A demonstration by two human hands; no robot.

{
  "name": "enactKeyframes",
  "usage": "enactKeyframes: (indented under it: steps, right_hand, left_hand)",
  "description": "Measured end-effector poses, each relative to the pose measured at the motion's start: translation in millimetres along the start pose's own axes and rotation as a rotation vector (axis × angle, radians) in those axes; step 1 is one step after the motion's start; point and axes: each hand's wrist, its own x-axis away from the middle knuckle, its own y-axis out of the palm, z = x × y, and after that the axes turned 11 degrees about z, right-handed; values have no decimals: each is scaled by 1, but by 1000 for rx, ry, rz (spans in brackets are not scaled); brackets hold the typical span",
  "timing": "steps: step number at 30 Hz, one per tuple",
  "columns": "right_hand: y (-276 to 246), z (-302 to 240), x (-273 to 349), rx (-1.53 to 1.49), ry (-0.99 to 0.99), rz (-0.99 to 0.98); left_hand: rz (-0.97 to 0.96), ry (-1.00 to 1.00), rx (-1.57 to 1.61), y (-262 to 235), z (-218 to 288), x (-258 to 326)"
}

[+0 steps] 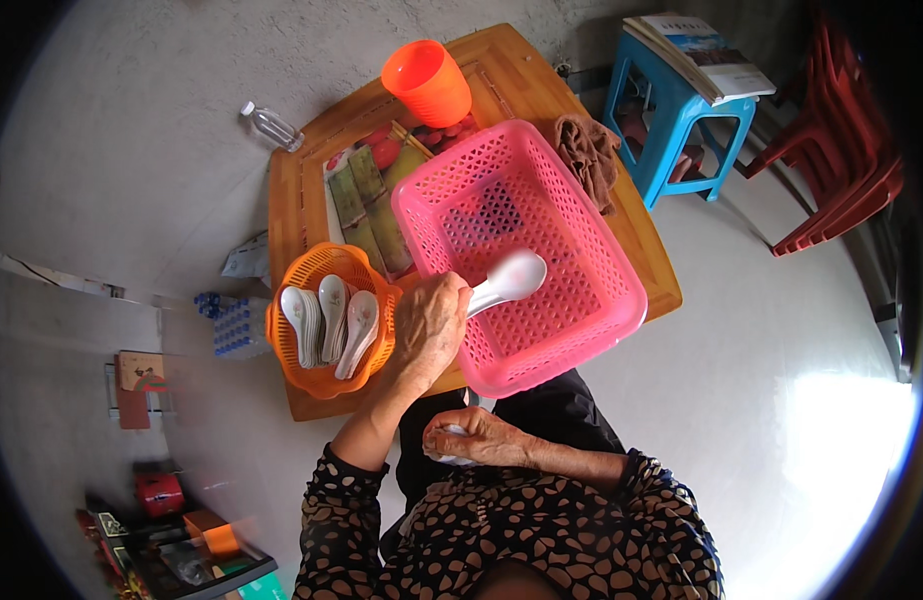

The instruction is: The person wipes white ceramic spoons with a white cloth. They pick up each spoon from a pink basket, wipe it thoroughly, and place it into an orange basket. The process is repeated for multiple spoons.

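Observation:
My left hand [431, 325] is closed around the handle end of white soup spoons [521, 275], held over the near left part of a pink perforated plastic basket [621, 285]. Their bowls are slightly blurred, and how many there are I cannot tell. Just left of that hand, an orange round basket [281, 335] holds three stacks of white soup spoons [333, 310] with small printed patterns. Down at my lap, my right hand [481, 437] is curled around something white [451, 442], mostly hidden by the fingers. The pink basket has no spoons lying in it.
Both baskets stand on a wooden table [661, 285]. An orange cup [428, 85], a fruit-print mat [356, 190], chopsticks [413, 140] and a brown cloth [588, 160] are there too. A clear bottle [273, 128] is beyond the left edge; a blue stool [671, 125] and red chairs [831, 130] stand right.

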Motion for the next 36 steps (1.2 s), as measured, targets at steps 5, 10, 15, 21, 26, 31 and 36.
enactKeyframes:
  steps: [5, 10, 15, 21, 26, 31, 36]
  right_hand:
    - [1, -6, 2, 29, 3, 31]
    - [0, 0, 2, -1, 59, 36]
    - [1, -2, 4, 22, 43, 67]
    - [2, -1, 5, 48, 36, 55]
    - [2, 5, 4, -11, 26, 38]
    - [2, 3, 4, -26, 29, 33]
    - [-1, 7, 2, -89, 49, 19]
  left_hand:
    - [88, 56, -60, -12, 2, -1]
    - [232, 184, -45, -14, 1, 8]
    - [333, 250, 25, -15, 1, 8]
    - [422, 330, 23, -18, 4, 11]
    - [481, 361, 23, -15, 2, 18]
    - [498, 350, 77, -9, 0, 20]
    - [458, 264, 138, -4, 0, 21]
